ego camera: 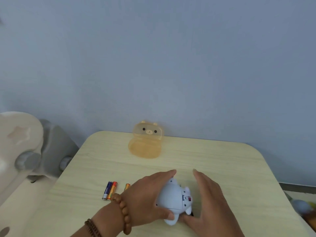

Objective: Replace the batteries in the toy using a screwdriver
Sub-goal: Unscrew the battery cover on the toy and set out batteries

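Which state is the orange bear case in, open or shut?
Open: the orange bear case has its lid upright, its tray flat on the table.

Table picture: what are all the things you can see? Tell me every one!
toy: one, pale blue, near side of the table, between the hands
batteries: three, one blue-silver and two orange, left of the toy; one partly hidden
bear-face box: one, clear orange, lid up, far table edge by the wall
table: one, light wood, centre
wall: one, grey-blue, behind
bracelets: two, brown beads, left wrist
left hand: one, grips the toy
right hand: one, fingers straight, beside the toy
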`<state>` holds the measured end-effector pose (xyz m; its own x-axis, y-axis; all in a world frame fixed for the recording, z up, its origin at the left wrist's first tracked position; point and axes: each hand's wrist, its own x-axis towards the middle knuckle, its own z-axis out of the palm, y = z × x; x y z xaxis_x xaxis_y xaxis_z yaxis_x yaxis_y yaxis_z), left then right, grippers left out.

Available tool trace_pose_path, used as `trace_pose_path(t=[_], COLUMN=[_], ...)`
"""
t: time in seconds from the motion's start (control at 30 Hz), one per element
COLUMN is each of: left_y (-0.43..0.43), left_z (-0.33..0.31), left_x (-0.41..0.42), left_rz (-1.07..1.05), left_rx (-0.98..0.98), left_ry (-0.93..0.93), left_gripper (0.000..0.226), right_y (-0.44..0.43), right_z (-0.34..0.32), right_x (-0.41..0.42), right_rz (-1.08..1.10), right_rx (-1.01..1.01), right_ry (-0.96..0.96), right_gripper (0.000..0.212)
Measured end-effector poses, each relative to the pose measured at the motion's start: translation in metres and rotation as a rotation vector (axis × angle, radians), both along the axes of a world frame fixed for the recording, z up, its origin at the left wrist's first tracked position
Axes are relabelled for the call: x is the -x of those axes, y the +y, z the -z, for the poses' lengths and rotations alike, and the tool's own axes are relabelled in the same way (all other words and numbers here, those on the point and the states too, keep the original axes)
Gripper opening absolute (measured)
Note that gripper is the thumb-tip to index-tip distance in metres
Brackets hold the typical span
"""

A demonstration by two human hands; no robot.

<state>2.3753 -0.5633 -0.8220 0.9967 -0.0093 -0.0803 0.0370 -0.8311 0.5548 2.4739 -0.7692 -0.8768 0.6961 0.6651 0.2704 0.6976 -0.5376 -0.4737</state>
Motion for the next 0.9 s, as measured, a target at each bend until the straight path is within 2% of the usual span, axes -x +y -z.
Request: trace_pose_path(t=[0.1,0.2,0.37,0.43,0.5,0.6,0.73,0.9], left_y=[0.004,0.005,0.002,0.002,0.002,0.001,0.0,-0.001], left_z=[-0.002,-0.003,-0.002,-0.002,-0.002,-0.002,0.001,0.002], left_x=[0.002,0.001,-0.001,-0.002,-0.002,-0.003,-0.004,-0.004], left_rz=[0.023,0.018,0.024,0.027,0.021,0.017,0.018,0.014], left_rx=[-0.05,-0.064,-0.075,-0.083,-0.079,-0.071,-0.079,-0.085], left_ry=[-0.024,-0.042,-0.038,-0.034,-0.024,-0.021,-0.019,-0.018], left_gripper=[0.082,0.076,0.077,0.077,0.077,0.077,0.079,0.079], right_y=[-0.012,-0.014,-0.019,-0.026,-0.032,-0.039,-0.035,-0.034], right_z=[0.018,0.018,0.008,-0.013,-0.039,-0.077,-0.097,-0.081], right_x=[0.0,0.002,0.0,-0.002,-0.005,-0.003,0.004,0.002], right_rz=[0.063,0.102,0.168,0.236,0.285,0.143,-0.066,-0.117], right_rx=[-0.009,-0.031,-0.108,-0.201,-0.288,-0.333,-0.236,-0.194], right_ry=[-0.11,-0.17,-0.125,-0.042,0.089,0.15,-0.009,-0.007], right_gripper=[0.066,0.032,0.026,0.008,0.028,0.037,0.02,0.022])
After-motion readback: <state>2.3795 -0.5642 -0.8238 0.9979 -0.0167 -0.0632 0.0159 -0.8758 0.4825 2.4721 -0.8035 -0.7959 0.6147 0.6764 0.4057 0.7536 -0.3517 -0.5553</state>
